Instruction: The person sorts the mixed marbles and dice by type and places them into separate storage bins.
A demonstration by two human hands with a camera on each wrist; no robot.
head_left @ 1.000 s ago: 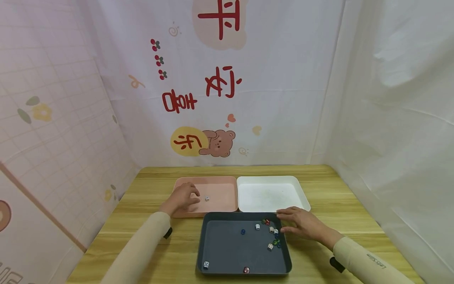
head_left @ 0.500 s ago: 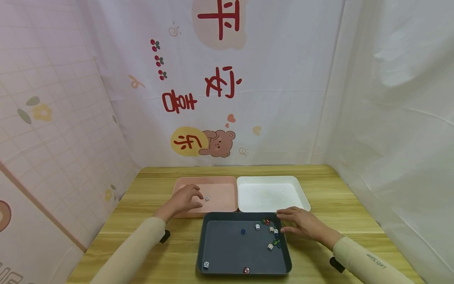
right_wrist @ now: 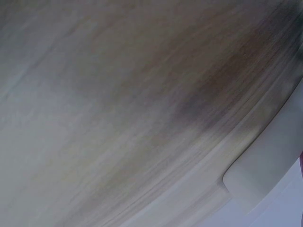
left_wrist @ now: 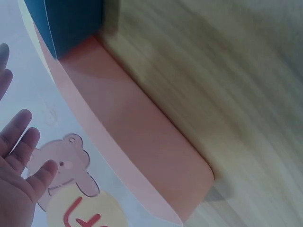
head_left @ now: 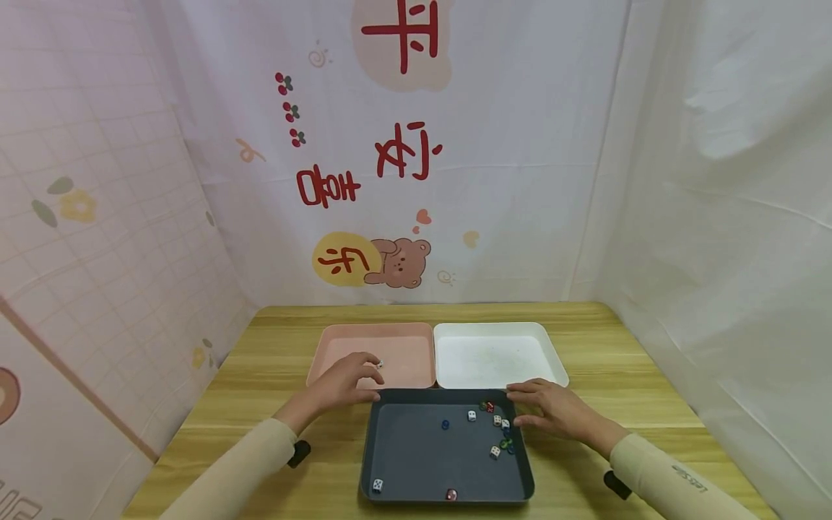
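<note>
My left hand point(head_left: 344, 383) is over the near edge of the pink tray point(head_left: 409, 336), fingers loosely spread with nothing between them. One white die point(head_left: 380, 364) lies in that tray, just beyond the fingertips. In the left wrist view the fingers point(left_wrist: 21, 142) show apart from the tray's outer wall. My right hand point(head_left: 552, 409) rests at the right rim of the dark grey tray point(head_left: 416, 462), fingers extended. Close to its fingertips lie white dice point(head_left: 497, 420), a red die point(head_left: 490, 407) and small green and blue pieces point(head_left: 507, 444). The right wrist view shows no hand.
A white tray point(head_left: 494, 354) stands right of the pink one, behind the grey tray. In the grey tray also lie a blue piece point(head_left: 445, 425), a white die point(head_left: 378, 486) and a red die point(head_left: 451, 495). Wood-look table point(head_left: 604, 361) surrounds the trays; a printed curtain point(head_left: 520, 180) hangs behind.
My left hand has drawn back from inside the pink tray, toward me and slightly right, to the grey tray's far left corner. The right hand and the dice have stayed put.
</note>
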